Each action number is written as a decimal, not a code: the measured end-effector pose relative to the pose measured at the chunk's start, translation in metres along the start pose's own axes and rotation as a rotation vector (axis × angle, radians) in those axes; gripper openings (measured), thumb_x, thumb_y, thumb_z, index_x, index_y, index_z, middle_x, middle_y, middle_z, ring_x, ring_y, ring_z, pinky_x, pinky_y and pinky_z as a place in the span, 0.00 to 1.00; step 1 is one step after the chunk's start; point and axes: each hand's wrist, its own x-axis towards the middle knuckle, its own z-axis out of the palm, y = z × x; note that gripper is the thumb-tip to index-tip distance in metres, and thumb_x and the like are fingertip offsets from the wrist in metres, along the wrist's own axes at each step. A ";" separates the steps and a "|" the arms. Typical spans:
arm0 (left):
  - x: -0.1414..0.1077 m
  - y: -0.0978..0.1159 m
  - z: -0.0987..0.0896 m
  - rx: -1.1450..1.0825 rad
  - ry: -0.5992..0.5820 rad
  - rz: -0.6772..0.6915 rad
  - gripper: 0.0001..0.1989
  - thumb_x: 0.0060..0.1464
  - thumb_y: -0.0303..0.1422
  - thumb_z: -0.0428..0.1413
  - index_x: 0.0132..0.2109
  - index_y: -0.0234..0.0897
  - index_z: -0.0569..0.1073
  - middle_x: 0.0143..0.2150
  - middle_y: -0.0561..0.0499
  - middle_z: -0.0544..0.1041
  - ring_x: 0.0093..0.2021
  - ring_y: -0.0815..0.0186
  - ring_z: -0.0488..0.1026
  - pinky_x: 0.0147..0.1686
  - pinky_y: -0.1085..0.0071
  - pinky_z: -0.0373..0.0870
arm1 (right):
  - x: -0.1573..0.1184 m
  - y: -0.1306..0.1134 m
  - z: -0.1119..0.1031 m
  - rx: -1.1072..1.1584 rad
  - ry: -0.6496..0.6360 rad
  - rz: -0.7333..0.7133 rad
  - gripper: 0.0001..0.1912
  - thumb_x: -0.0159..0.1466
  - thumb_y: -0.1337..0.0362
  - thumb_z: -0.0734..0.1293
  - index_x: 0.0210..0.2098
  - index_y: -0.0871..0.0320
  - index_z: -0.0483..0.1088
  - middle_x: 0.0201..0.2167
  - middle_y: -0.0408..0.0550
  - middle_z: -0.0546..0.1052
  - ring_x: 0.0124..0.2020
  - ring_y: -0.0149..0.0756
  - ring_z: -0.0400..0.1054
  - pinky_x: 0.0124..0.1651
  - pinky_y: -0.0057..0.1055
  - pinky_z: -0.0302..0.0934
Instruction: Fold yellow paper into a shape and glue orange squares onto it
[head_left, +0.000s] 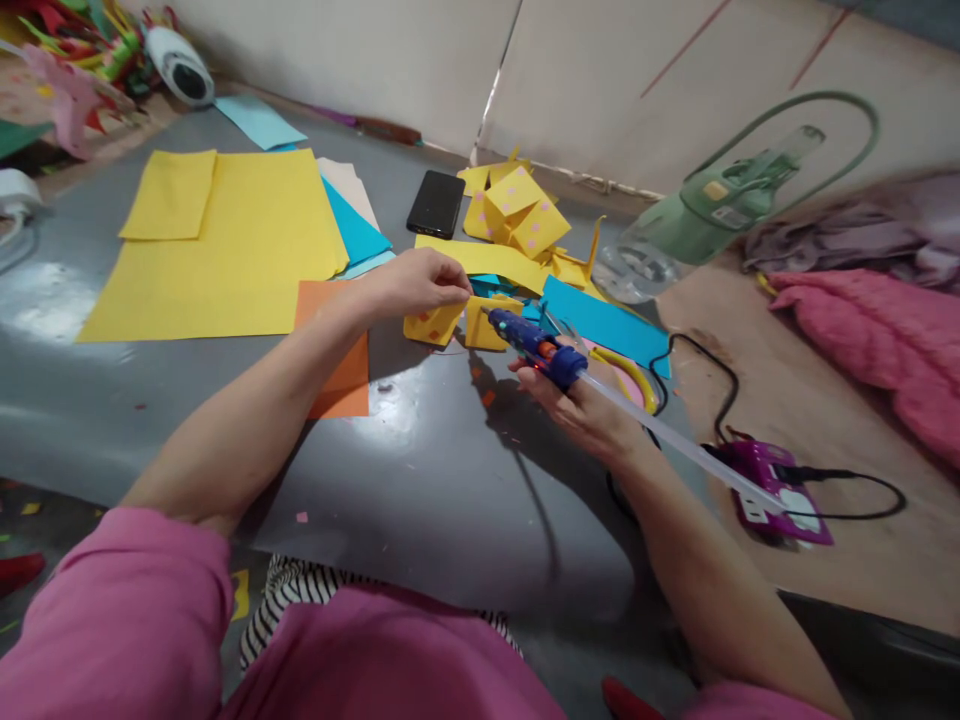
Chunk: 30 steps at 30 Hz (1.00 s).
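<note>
In my right hand (581, 405) is a blue hot glue gun (536, 340), and a long clear glue stick (675, 445) sticks out of its back. Its nozzle points left at a small yellow paper piece (487, 325) on the table. My left hand (427, 280) is pinched closed just above a second yellow piece with orange spots (433, 325). Whatever lies between its fingertips is too small to make out. Behind the hands lie a yellow paper strip (480, 258), blue paper scraps and folded yellow boxes with pink dots (525, 210).
Large yellow sheets (225, 270) and an orange sheet (345, 375) lie on the grey table. A black phone (436, 204) is at the back. Scissors with a yellow handle (630, 372) lie beside the glue gun. A black cable runs to a purple power strip (772, 485); a green lamp-like device (697, 210) stands behind.
</note>
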 end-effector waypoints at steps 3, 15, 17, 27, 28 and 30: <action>0.000 0.000 0.001 0.014 0.009 0.002 0.15 0.58 0.34 0.55 0.46 0.33 0.81 0.40 0.47 0.81 0.38 0.66 0.74 0.34 0.73 0.64 | 0.000 -0.002 0.001 0.004 -0.023 0.032 0.28 0.64 0.35 0.56 0.35 0.53 0.69 0.30 0.50 0.75 0.29 0.43 0.68 0.31 0.37 0.57; 0.001 -0.001 0.003 0.030 0.004 0.003 0.13 0.58 0.35 0.54 0.44 0.34 0.81 0.39 0.48 0.81 0.37 0.66 0.73 0.33 0.72 0.62 | 0.001 -0.009 -0.001 -0.033 -0.009 0.038 0.24 0.64 0.37 0.57 0.31 0.51 0.62 0.26 0.48 0.72 0.26 0.41 0.65 0.28 0.34 0.48; 0.001 0.000 0.003 0.036 0.008 0.010 0.14 0.58 0.35 0.54 0.44 0.33 0.81 0.39 0.48 0.81 0.37 0.66 0.73 0.33 0.72 0.62 | 0.001 -0.010 -0.001 -0.043 -0.011 0.040 0.24 0.64 0.37 0.57 0.31 0.51 0.62 0.26 0.48 0.71 0.26 0.41 0.65 0.28 0.34 0.47; 0.000 0.003 0.000 0.029 -0.036 0.043 0.17 0.59 0.32 0.49 0.46 0.34 0.81 0.46 0.49 0.81 0.43 0.63 0.74 0.39 0.73 0.65 | 0.002 -0.008 0.002 -0.051 0.026 0.016 0.25 0.64 0.37 0.57 0.30 0.52 0.60 0.25 0.47 0.71 0.25 0.39 0.63 0.28 0.33 0.46; 0.000 0.003 -0.001 0.014 -0.038 0.047 0.18 0.59 0.32 0.47 0.45 0.34 0.81 0.46 0.49 0.81 0.44 0.63 0.74 0.40 0.72 0.65 | 0.002 -0.007 0.002 -0.055 0.029 0.018 0.25 0.64 0.37 0.57 0.30 0.52 0.61 0.25 0.47 0.72 0.25 0.39 0.63 0.28 0.33 0.47; 0.000 0.002 -0.001 -0.018 -0.041 0.067 0.19 0.59 0.33 0.46 0.43 0.35 0.81 0.48 0.49 0.81 0.46 0.62 0.74 0.42 0.72 0.66 | 0.002 -0.007 0.002 -0.060 0.025 0.025 0.25 0.64 0.36 0.57 0.31 0.52 0.62 0.26 0.48 0.72 0.26 0.40 0.64 0.28 0.34 0.47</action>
